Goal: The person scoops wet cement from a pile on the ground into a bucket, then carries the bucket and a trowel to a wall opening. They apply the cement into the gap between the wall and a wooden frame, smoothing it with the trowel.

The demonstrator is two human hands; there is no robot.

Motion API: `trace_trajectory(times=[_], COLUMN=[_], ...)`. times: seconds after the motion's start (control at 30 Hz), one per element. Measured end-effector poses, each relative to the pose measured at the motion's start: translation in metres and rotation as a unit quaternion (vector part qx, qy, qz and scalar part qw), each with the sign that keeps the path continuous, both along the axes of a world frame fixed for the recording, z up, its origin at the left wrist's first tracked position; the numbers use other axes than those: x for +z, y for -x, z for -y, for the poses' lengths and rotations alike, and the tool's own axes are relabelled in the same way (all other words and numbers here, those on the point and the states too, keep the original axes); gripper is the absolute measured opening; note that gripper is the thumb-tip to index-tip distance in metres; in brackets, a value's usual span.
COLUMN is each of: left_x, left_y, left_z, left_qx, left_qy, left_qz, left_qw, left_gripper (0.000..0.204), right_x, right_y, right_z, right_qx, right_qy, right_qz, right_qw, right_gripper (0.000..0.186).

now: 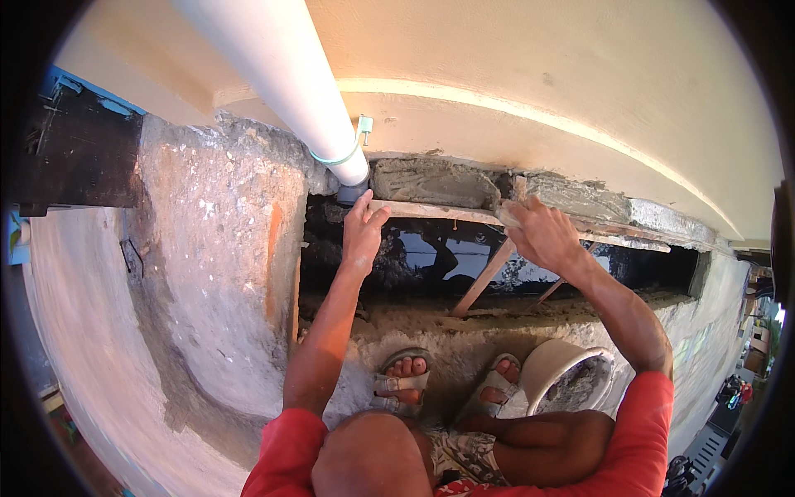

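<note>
I see the left hand point(364, 234) touching the left end of the wooden strip point(431, 211), beside the foot of the white pipe point(327, 116), though I cannot tell whether it grips. The right hand point(546, 236) is curled at the strip farther along, its hold hidden. As the strip edges the grey mortar point(435, 182) above the trench point(397, 273), I'd steady it left and work gently right, sparing that edge.

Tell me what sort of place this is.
Likely an outdoor masonry work spot beside a building wall: grey mortar lies along an open channel, a white pipe comes down beside it, and a bucket holds grey mix.
</note>
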State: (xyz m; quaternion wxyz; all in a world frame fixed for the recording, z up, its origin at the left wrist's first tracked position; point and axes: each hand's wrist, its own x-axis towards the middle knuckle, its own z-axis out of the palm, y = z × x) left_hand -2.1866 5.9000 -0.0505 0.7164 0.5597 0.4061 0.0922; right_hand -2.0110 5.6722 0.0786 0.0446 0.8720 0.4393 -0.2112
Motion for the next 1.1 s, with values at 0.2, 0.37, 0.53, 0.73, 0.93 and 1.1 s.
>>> trace_trajectory(times=[0.2,0.37,0.53,0.73,0.93,1.1], left_x=[-0.006,0.001,0.006,0.015,-0.018,-0.027], left_y=[-0.003,0.006,0.000,0.002,0.000,0.001], left_z=[0.001,0.001,0.003,-0.011,-0.009,-0.007], left_qx=[-0.016,0.000,-0.007,-0.003,0.009,0.012], left_qy=[-0.004,0.014,0.017,-0.009,-0.013,0.015], left_qz=[0.004,0.003,-0.024,-0.013,-0.002,-0.012], left_qw=[1.000,1.000,1.000,1.000,1.000,1.000], left_gripper=[0.065,0.067,0.068,0.065,0.060,0.058], right_x=[0.003,0.044,0.009,0.053,0.020,-0.009], right_y=[-0.011,0.004,-0.005,0.001,-0.015,-0.017], right_z=[0.008,-0.009,-0.005,-0.022,-0.028,-0.025], right_qx=[-0.007,-0.005,0.050,0.028,0.080,0.088], right_qy=[-0.048,-0.035,0.011,-0.038,0.010,-0.012], right_qz=[-0.015,0.000,0.047,0.034,0.046,0.061], right_qw=[0.999,0.999,0.998,0.998,0.996,0.994], right_gripper=[0.039,0.038,0.034,0.032,0.022,0.020])
